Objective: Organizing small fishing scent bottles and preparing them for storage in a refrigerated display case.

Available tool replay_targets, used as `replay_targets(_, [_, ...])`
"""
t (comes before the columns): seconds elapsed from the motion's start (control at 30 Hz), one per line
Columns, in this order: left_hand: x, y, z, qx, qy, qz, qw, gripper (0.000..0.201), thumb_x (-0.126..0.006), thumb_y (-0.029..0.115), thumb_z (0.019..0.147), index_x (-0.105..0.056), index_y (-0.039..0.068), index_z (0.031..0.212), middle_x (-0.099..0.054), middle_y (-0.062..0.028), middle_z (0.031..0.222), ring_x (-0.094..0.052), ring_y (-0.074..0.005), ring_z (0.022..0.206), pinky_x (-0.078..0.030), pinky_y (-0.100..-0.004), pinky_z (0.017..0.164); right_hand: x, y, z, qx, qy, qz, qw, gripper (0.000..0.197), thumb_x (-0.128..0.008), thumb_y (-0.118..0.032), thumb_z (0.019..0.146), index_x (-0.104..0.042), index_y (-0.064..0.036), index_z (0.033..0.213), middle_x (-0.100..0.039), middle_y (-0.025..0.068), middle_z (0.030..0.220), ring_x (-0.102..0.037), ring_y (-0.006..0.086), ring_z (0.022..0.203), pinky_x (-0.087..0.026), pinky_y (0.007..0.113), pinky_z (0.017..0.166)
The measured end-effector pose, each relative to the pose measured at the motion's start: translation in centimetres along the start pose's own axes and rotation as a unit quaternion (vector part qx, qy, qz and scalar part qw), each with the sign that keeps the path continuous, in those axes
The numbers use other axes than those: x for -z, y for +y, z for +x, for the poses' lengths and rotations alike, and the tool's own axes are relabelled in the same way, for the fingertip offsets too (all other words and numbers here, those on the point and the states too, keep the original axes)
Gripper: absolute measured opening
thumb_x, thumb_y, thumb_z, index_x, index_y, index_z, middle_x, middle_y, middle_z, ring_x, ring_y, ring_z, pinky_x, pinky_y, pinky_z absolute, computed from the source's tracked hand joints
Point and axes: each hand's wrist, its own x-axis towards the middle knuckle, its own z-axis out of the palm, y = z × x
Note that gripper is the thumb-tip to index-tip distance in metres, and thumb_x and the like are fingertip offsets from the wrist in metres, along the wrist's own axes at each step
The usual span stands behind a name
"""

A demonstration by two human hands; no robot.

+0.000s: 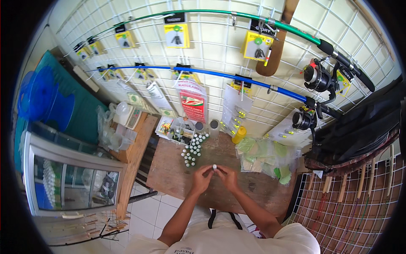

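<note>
Over the wooden table [169, 171], near its front, both of my hands meet at a small white-capped bottle [215, 167]. The fingertips of my left hand [202, 179] are closed on its left side. From the right, my right hand [228, 178] pinches the same bottle. My fingers hide most of its body. To the left and farther back, several similar small bottles with white caps [193, 150] stand in a loose cluster.
Behind the cluster sit a white tray [181, 136] of small items and two dark-topped jars [214, 128]. A yellow bottle [239, 134] stands beside green-and-cream plastic packets [264, 156]. Fishing rods [203, 71] hang on the wall grid. A glass cabinet [72, 182] is left.
</note>
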Motion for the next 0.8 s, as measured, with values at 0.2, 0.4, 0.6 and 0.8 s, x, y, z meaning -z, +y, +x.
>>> replay_targets(0.2, [2.5, 1.2, -8.9, 0.033, 0.029, 0.023, 0.999, 0.029, -0.074, 0.005, 0.086, -0.071, 0.0, 0.115, -0.071, -0.0156, 0.113, -0.07, -0.0261, 0.105, -0.054, -0.0344, 0.092, -0.7, -4.7, -6.9, -0.078, -0.092, 0.099, 0.988, 0.023, -0.074, -0.008, 0.089, -0.074, -0.002, 0.112, -0.074, 0.0121, 0.106, -0.069, 0.0176, 0.095, -0.054, 0.029, 0.085])
replay_targets(0.4, [5.4, 2.9, -13.7, 0.038, 0.12, -0.008, 0.992, 0.029, -0.075, 0.005, 0.086, -0.072, 0.002, 0.115, -0.072, -0.0149, 0.109, -0.071, -0.023, 0.102, -0.056, -0.0325, 0.087, -2.9, -7.4, -8.9, -0.057, -0.174, 0.105, 0.977, 0.022, -0.072, -0.006, 0.091, -0.072, 0.0024, 0.111, -0.072, 0.0121, 0.108, -0.068, 0.0186, 0.097, -0.053, 0.029, 0.087])
replay_targets(0.6, [8.7, 3.0, -14.4, -0.005, 0.182, -0.017, 0.983, 0.029, -0.074, 0.005, 0.087, -0.071, 0.001, 0.116, -0.072, -0.0149, 0.107, -0.071, -0.0213, 0.096, -0.056, -0.0319, 0.085, -6.3, -9.9, -7.9, -0.002, -0.215, 0.124, 0.969, 0.021, -0.071, -0.005, 0.091, -0.071, 0.0023, 0.111, -0.073, 0.0107, 0.105, -0.069, 0.0157, 0.096, -0.055, 0.029, 0.086])
replay_targets(0.8, [13.9, 5.2, -16.8, -0.032, 0.259, 0.011, 0.965, 0.029, -0.073, 0.002, 0.087, -0.07, 0.0, 0.116, -0.071, -0.015, 0.11, -0.07, -0.0212, 0.098, -0.057, -0.0316, 0.087, -10.9, -14.3, -8.2, 0.072, -0.26, 0.118, 0.956, 0.02, -0.07, -0.003, 0.092, -0.07, 0.0036, 0.112, -0.073, 0.0077, 0.102, -0.068, 0.0133, 0.093, -0.055, 0.028, 0.084])
